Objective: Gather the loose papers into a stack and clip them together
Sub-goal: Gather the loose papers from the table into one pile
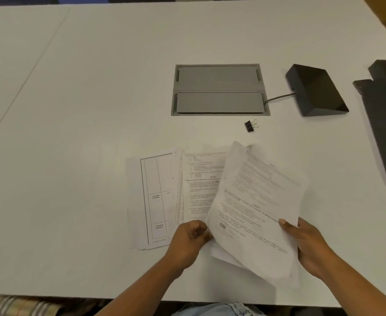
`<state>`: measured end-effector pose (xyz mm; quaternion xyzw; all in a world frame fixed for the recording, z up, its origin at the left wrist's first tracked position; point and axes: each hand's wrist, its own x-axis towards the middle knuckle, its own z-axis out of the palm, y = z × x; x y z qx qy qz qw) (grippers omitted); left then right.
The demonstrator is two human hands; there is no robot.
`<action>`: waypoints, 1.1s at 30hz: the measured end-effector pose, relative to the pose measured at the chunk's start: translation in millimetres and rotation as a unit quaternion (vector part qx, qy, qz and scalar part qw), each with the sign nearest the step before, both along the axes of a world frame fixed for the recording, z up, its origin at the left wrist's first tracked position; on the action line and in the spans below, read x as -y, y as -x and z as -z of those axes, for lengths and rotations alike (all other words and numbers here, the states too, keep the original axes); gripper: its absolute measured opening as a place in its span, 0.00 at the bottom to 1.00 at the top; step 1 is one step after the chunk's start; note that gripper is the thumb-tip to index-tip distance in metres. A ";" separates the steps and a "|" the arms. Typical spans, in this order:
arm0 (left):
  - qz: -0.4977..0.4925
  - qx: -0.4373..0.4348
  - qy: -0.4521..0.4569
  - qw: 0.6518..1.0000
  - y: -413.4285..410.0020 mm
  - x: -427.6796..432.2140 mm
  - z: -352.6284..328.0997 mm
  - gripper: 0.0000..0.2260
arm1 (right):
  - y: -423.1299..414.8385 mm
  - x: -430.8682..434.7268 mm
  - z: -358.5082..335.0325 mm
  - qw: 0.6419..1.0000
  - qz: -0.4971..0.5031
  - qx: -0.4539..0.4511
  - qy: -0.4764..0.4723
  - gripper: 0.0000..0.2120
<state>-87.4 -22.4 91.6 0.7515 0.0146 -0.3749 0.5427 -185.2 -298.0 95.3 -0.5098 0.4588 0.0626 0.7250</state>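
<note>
Two hands hold one lifted bundle of printed sheets (258,201), at least two pages and tilted off the white table (73,110). The left hand (187,238), fingers curled, pinches its 9 o'clock edge. The right hand (308,245) grips the 3 o'clock edge, thumb on top. At 9 o'clock of the bundle at least three overlapping flat sheets (155,201) lie fanned. One black binder clip (251,126) lies apart at 12 o'clock. Beyond it are one two-flap cable hatch (219,90) and one black wedge-shaped box (315,90).
</note>
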 end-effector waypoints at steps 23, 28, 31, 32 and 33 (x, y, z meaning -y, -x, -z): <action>-0.007 0.089 -0.475 0.876 -51.0 31.8 46.1 0.45 | 26.0 -1.0 4.6 0.994 0.073 -0.018 0.076 0.16; -0.012 0.076 -0.493 0.866 -52.2 28.6 43.7 0.47 | 29.0 -1.2 8.0 0.994 0.081 -0.021 0.074 0.16; -0.005 0.077 -0.494 0.866 -53.1 25.4 42.4 0.49 | 29.5 -2.0 8.7 0.994 0.082 -0.024 0.074 0.17; -0.005 0.075 -0.492 0.867 -53.8 24.9 41.7 0.49 | 29.3 -2.2 8.3 0.993 0.082 -0.025 0.077 0.17; -0.005 0.077 -0.490 0.868 -54.6 25.0 40.7 0.49 | 29.0 -2.3 7.9 0.993 0.083 -0.025 0.079 0.17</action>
